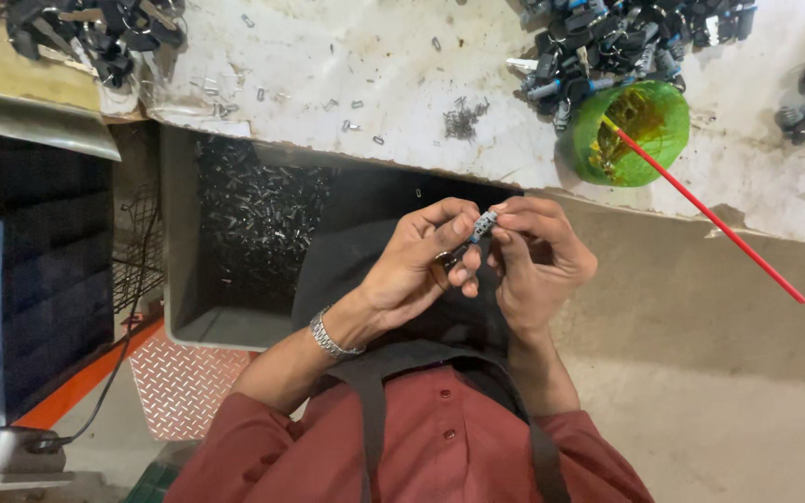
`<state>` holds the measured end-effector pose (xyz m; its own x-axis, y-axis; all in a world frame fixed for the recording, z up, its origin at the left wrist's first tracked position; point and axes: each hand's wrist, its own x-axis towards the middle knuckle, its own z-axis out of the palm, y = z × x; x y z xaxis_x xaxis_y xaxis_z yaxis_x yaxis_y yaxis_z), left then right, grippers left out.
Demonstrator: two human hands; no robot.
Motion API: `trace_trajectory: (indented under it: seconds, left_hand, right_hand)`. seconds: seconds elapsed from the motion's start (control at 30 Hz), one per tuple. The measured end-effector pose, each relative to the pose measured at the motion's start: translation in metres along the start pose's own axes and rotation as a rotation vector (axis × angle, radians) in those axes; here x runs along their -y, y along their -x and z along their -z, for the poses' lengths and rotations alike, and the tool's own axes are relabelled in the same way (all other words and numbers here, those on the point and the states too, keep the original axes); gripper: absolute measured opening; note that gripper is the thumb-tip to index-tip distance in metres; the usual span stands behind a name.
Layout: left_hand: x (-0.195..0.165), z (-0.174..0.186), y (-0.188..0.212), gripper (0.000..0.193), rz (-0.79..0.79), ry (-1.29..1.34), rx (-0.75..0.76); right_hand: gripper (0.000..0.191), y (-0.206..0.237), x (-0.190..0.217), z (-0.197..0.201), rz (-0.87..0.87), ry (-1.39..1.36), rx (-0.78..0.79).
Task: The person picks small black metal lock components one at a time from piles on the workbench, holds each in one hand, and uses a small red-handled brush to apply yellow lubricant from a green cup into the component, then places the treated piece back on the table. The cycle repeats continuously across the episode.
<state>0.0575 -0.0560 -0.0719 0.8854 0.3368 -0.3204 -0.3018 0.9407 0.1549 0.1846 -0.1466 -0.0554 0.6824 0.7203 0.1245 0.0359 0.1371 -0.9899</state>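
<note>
Two hands pinch one small metal part in front of the chest.

The left hand (418, 265), a metal watch band (331, 336) on its wrist, and the right hand (535, 256) both close fingertips on a single small ribbed cylindrical part (484, 224), silvery with a blue tint, held below the worktop (347, 65) edge. On the pale, scuffed worktop: one translucent green plastic cup (631, 132) with one red rod (710, 216) leaning out, three dark heaps of similar parts (607, 42). One grey bin (253, 233) holds many tiny metal pieces.
</note>
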Motion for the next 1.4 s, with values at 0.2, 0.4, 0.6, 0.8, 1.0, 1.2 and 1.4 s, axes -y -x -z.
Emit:
trace_trajectory:
  seconds: [0.2,0.4,0.6,0.8,1.0,1.2,1.4]
  left_hand:
    - [-0.001,-0.006,0.0,0.029,0.026,-0.043,-0.053]
    - [-0.005,-0.015,0.004,0.027,-0.019,-0.151,-0.095]
    - [-0.01,-0.018,0.005,0.024,-0.127,-0.382,-0.064]
    - [-0.007,-0.015,0.001,0.015,-0.054,-0.409,-0.024]
    - [-0.003,-0.022,-0.014,0.019,0.005,-0.177,-0.063]
    - [0.002,-0.028,-0.026,0.025,0.002,-0.164,-0.065]
    - [0.001,-0.029,-0.029,0.027,-0.03,-0.087,-0.097]
  right_hand:
    - [0.009,0.002,0.007,0.003,0.131,0.185,-0.034]
    - [0.015,-0.002,0.021,0.002,0.229,0.312,0.029]
    - [0.018,-0.003,0.027,0.014,0.097,0.386,0.043]
    - [0.018,-0.005,0.011,0.032,-0.15,-0.083,0.002]
    - [0.023,-0.027,0.03,0.075,0.015,-0.107,-0.527]
    - [0.025,-0.024,0.027,0.117,0.239,-0.05,-0.631]
    - [0.026,-0.001,0.017,0.112,-0.091,-0.404,-0.52]
